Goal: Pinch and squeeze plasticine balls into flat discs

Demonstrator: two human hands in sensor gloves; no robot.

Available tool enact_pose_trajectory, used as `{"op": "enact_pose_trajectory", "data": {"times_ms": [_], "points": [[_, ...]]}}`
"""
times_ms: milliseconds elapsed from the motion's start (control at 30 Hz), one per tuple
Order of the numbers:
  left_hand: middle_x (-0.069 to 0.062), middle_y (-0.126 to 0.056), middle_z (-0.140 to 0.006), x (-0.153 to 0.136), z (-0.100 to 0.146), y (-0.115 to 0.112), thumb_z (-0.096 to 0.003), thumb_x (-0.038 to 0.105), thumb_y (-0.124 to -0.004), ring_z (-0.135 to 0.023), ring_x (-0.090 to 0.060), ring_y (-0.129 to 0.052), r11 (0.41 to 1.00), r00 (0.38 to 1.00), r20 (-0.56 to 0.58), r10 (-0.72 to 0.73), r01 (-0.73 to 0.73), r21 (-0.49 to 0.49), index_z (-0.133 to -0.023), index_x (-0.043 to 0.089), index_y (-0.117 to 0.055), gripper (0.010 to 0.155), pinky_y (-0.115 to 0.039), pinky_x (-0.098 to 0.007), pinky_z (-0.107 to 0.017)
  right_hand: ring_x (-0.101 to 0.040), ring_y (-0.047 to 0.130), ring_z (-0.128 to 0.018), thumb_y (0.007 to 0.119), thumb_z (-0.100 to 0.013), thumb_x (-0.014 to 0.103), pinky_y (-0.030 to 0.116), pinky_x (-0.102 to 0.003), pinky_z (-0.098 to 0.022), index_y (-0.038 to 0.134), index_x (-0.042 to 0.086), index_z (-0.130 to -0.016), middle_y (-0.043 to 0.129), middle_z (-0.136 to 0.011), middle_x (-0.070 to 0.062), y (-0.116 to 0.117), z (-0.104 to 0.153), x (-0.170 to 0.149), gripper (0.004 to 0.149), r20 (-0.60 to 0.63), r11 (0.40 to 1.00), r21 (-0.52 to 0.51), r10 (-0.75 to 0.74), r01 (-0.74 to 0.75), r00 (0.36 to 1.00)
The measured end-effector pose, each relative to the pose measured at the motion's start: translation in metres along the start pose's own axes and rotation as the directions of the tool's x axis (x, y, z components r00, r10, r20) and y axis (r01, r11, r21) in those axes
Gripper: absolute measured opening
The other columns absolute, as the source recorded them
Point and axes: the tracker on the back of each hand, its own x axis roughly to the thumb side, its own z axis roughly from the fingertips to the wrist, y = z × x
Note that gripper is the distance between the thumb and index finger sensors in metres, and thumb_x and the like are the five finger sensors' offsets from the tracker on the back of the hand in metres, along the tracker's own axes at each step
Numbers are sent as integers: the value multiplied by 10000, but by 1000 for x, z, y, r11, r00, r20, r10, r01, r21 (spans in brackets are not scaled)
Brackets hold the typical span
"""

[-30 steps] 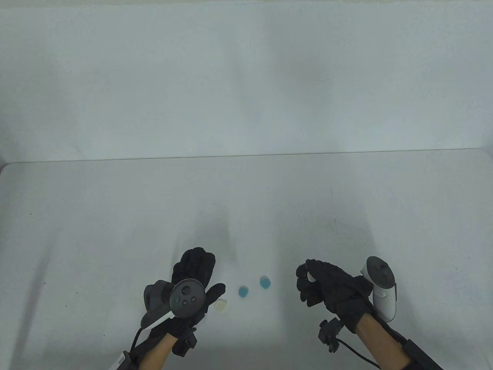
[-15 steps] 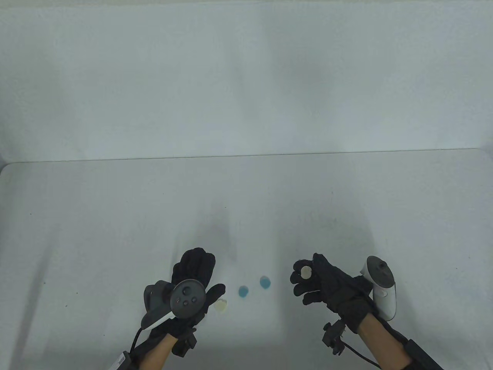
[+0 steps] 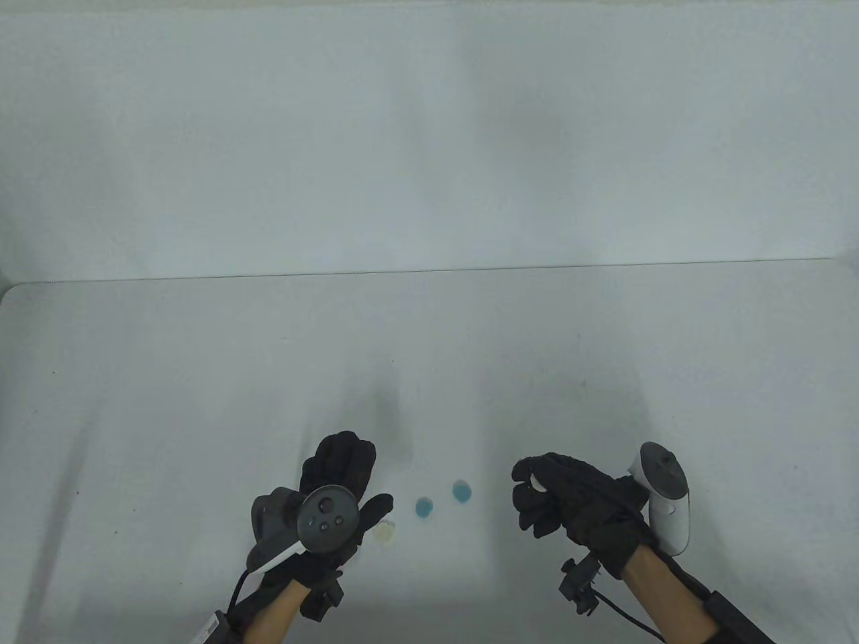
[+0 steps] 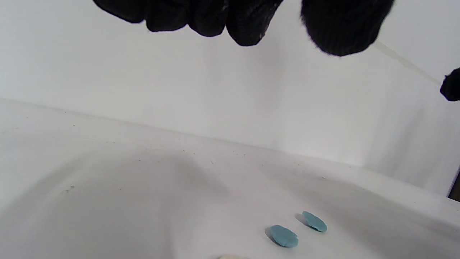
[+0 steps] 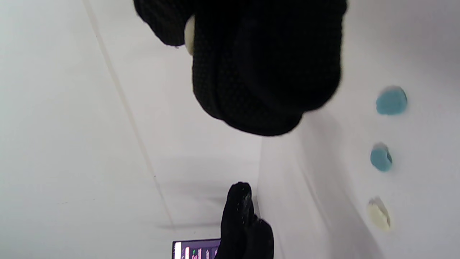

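Right hand (image 3: 570, 503) pinches a cream piece (image 3: 537, 481)
Left hand (image 3: 335, 490) flat, fingers (image 4: 248, 21) spread; three discs (image 3: 424, 508) near counter's (image 3: 168, 402) front edge.

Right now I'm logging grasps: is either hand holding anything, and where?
The right hand pinches a whitish plasticine piece between thumb and fingers, on its faces. The left hand holds nothing.

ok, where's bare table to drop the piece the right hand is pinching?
Bare: the table beyond both hands to the far edge, and the gap between the right blue disc and right hand. Crowded: cream disc beside the left hand, left blue disc next to it. The white piece is pinched.
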Motion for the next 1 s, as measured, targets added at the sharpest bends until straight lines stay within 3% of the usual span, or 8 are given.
{"op": "enact_pose_trajectory", "data": {"times_ms": [100,167,300,533,667,833,1000], "points": [[-285,-393,-1159,0,0,0,-539,467,-693,-1063,-556,-433,1000,1000,2,-2,2,5,-1139,42,-464,770,-458,-631,-734,-164,1088,-402,694,-595,351,983,-199,-247,816,35,-856,1026,-591,-68,-2,1,-1,428,-11,998,-51,32,-32,999],[-284,-390,-1160,0,0,0,-539,467,-693,-1063,-557,-432,1000,1000,1,3,-3,3,-1139,40,-464,771,-456,-630,-735,-196,1075,-466,662,-609,375,977,-223,-301,801,45,-872,1007,-652,-80,-3,1,-3,444,-17,999,-31,12,-13,1000],[-286,-392,-1159,0,0,0,-540,467,-693,-1064,-557,-433,1000,1000,2,-1,1,6,-1139,41,-463,770,-457,-631,-734,-350,987,-651,579,-599,574,937,-324,-407,678,-17,-1000,892,-854,-213,-2,0,-9,721,-36,999,35,-40,41,999],[-285,-392,-1159,-1,-1,-2,-540,466,-693,-1064,-556,-432,1000,1000,0,5,-5,0,-1139,42,-463,769,-456,-631,-734,-253,1033,-580,730,-576,447,960,-255,-375,729,44,-952,945,-781,-130,-3,-1,-6,550,-28,1000,8,8,-8,1000],[-283,-392,-1159,-1,0,-3,-539,468,-692,-1063,-556,-435,1000,1000,2,-4,4,-4,-1139,40,-467,771,-457,-631,-734,-186,1058,-501,762,-569,349,975,-212,-330,756,64,-920,983,-693,-75,-4,-1,-3,452,-21,999,-13,38,-38,999],[-284,-392,-1159,-1,0,-3,-540,466,-693,-1063,-556,-435,1000,1000,1,-6,6,-6,-1140,40,-464,770,-458,-630,-734,-160,1071,-452,758,-571,333,982,-198,-291,650,48,-1009,996,-642,-39,-2,-1,0,534,-7,997,-35,74,-74,997],[-286,-392,-1159,-2,0,-3,-539,465,-693,-1062,-556,-435,1000,1000,0,-3,3,-1,-1139,41,-464,770,-458,-630,-733,-217,1019,-566,668,-608,358,955,-247,-391,651,20,-1010,938,-745,-61,-3,0,-2,525,-4,997,-40,67,-67,998]]}}
